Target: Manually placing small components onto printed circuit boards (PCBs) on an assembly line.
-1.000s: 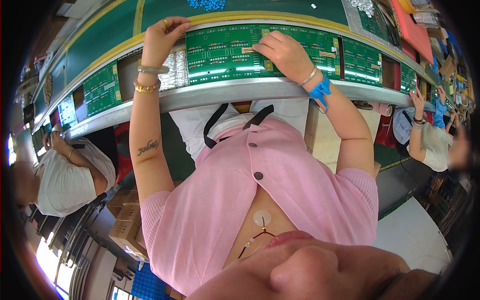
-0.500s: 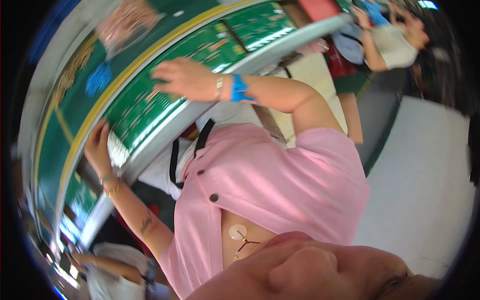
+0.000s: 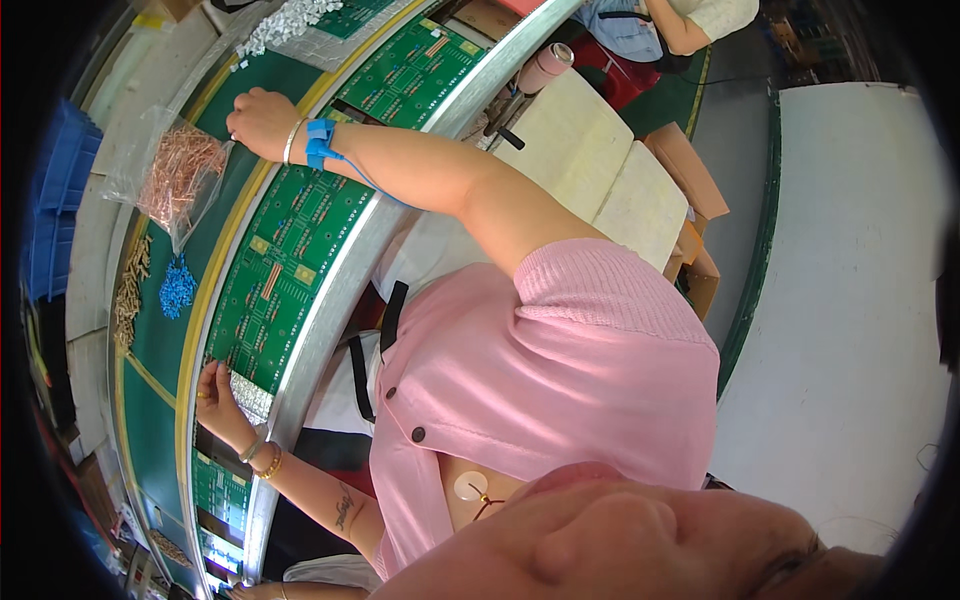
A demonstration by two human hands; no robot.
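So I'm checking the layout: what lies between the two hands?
In the head view, the green circuit board panel spans from the left hand to the right hand.

1. Your desk (image 3: 160, 340) is a long green conveyor belt with a yellow stripe and a metal front rail.
2. Green circuit boards (image 3: 290, 250) lie in a row along it.
3. Behind them lie a clear bag of copper parts (image 3: 175, 175), blue components (image 3: 178, 287), and silver parts (image 3: 285, 20).
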